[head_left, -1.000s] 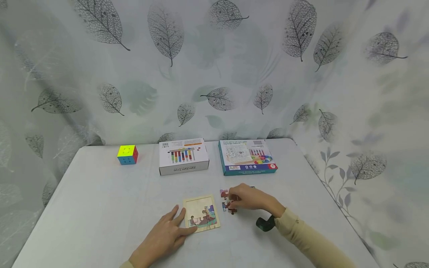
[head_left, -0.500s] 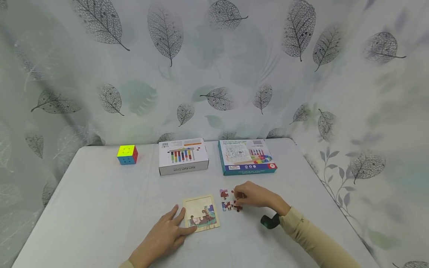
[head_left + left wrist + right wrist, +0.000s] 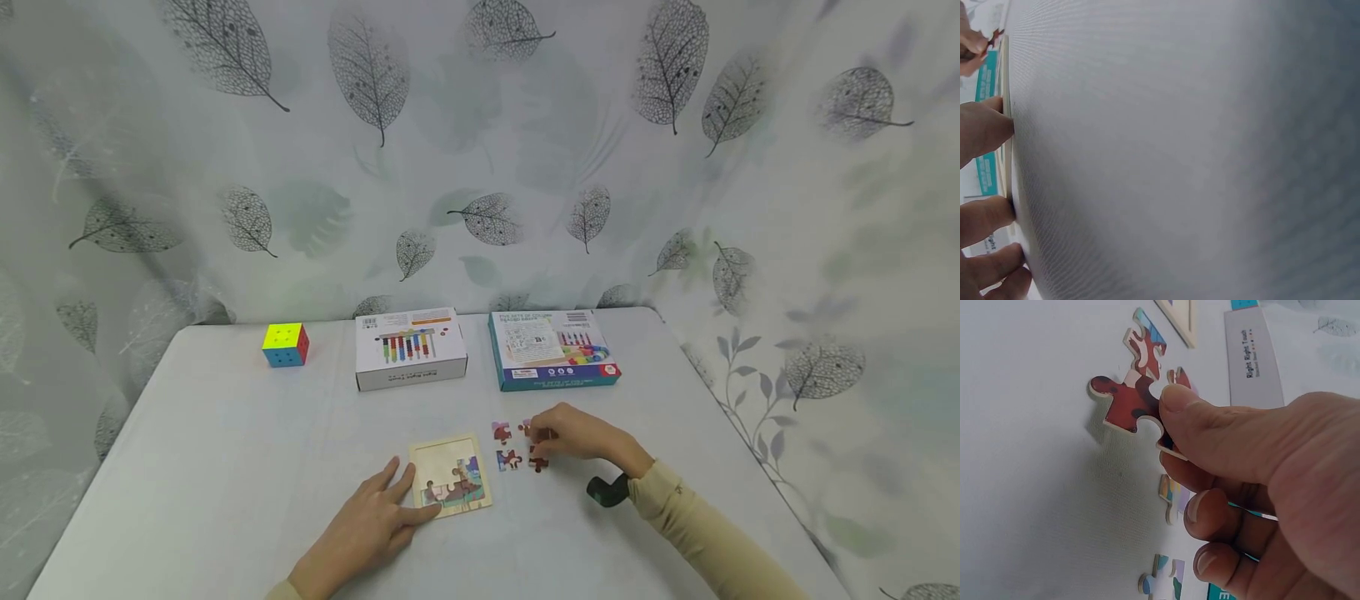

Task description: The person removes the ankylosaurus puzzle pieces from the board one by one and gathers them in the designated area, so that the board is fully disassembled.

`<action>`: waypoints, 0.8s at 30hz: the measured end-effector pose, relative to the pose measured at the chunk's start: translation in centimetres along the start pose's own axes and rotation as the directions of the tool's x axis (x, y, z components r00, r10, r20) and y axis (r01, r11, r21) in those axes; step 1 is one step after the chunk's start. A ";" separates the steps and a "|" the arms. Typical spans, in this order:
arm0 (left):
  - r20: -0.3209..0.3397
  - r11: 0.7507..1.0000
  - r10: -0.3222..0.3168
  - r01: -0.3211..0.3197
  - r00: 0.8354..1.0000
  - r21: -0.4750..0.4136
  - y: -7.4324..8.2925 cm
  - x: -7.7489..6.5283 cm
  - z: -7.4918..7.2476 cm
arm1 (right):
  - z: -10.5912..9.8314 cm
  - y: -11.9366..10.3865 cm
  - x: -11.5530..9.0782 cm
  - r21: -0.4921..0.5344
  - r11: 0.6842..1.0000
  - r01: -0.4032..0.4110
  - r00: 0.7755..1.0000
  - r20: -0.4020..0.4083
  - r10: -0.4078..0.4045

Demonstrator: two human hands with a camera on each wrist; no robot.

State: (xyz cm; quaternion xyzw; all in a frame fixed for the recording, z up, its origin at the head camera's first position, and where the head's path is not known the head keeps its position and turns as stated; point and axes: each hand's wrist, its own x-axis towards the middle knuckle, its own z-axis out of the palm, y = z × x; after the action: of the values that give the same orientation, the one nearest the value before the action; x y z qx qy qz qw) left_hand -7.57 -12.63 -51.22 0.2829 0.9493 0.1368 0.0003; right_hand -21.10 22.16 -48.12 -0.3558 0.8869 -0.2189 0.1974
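Note:
A square wooden puzzle tray (image 3: 435, 461) lies on the white table, its lower and right parts filled with joined pieces. My left hand (image 3: 367, 523) rests at its lower left corner, fingers spread, with the thumb on the front rim. To the right of the tray, my right hand (image 3: 573, 433) pinches a dark red puzzle piece (image 3: 1129, 405) between thumb and index finger. That piece is tilted and casts a shadow on the cloth. Close by lie several loose pieces, among them a red and pink one (image 3: 501, 432) and a blue-edged one (image 3: 508, 460).
Behind the work stand a white box (image 3: 411, 350) with a coloured toy picture and a teal-edged box (image 3: 555, 352). A puzzle cube (image 3: 286, 345) sits at the back left. A patterned leaf curtain (image 3: 480, 167) hangs beyond the table.
My right hand has shifted slightly to the right, bringing the dark red piece away from the blue-edged one. The left hand and the tray have stayed in place.

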 end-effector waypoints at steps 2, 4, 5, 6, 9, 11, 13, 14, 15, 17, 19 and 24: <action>-0.006 1.000 0.006 -0.006 1.000 0.004 -0.1 0.0 0.1 | 0.0 0.1 0.1 -0.007 1.000 0.007 1.000 -0.002 -0.007; -0.008 1.000 0.004 -0.004 1.000 0.004 -0.1 0.0 0.2 | 0.0 0.2 0.2 -0.020 1.000 0.004 1.000 -0.004 -0.004; -0.006 1.000 0.003 -0.003 1.000 0.005 -0.2 0.0 0.2 | 0.1 0.1 0.2 -0.025 1.000 0.003 1.000 -0.005 -0.003; -0.003 1.000 0.002 -0.002 1.000 0.006 -0.2 0.0 0.3 | 0.1 0.0 0.3 -0.030 1.000 0.004 1.000 -0.006 -0.004; 0.007 1.000 -0.010 0.010 1.000 0.000 -0.2 0.0 0.3 | 0.1 -0.2 0.4 -0.040 0.999 -0.012 1.000 -0.012 0.011; 0.014 1.000 -0.014 0.014 1.000 -0.003 -0.2 0.1 0.3 | 0.2 -0.3 0.4 -0.046 0.998 -0.033 0.999 -0.015 0.033; 0.013 1.000 -0.017 0.017 1.000 -0.010 -0.1 0.1 0.2 | 0.3 -0.4 0.4 -0.053 0.997 -0.058 0.998 -0.021 0.057; 0.013 1.000 -0.016 0.017 1.000 -0.008 -0.1 0.1 0.2 | 0.3 -0.4 0.5 -0.056 0.996 -0.069 0.997 -0.023 0.068; 0.007 1.000 -0.013 0.013 1.000 -0.008 -0.1 0.1 0.1 | 0.4 -0.4 0.5 -0.063 0.995 -0.076 0.997 -0.027 0.074; -0.004 1.000 -0.009 0.009 1.000 -0.008 -0.2 0.1 0.2 | 0.5 -0.3 0.5 -0.072 0.994 -0.085 0.996 -0.033 0.083; -0.008 1.000 -0.010 0.010 1.000 -0.007 -0.2 0.1 0.2 | 0.7 -0.2 0.6 -0.083 0.993 -0.086 0.996 -0.037 0.083; 0.003 1.000 -0.012 0.012 1.000 -0.004 -0.3 0.1 0.4 | 1.1 -0.2 0.7 -0.102 0.990 -0.098 0.995 -0.039 0.095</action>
State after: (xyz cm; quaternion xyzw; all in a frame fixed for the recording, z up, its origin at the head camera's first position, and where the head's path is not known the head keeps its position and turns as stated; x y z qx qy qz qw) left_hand -7.76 -12.70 -51.63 0.2775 0.9507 0.1384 0.0033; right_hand -20.94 21.29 -49.07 -0.3184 0.9165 -0.1689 0.1738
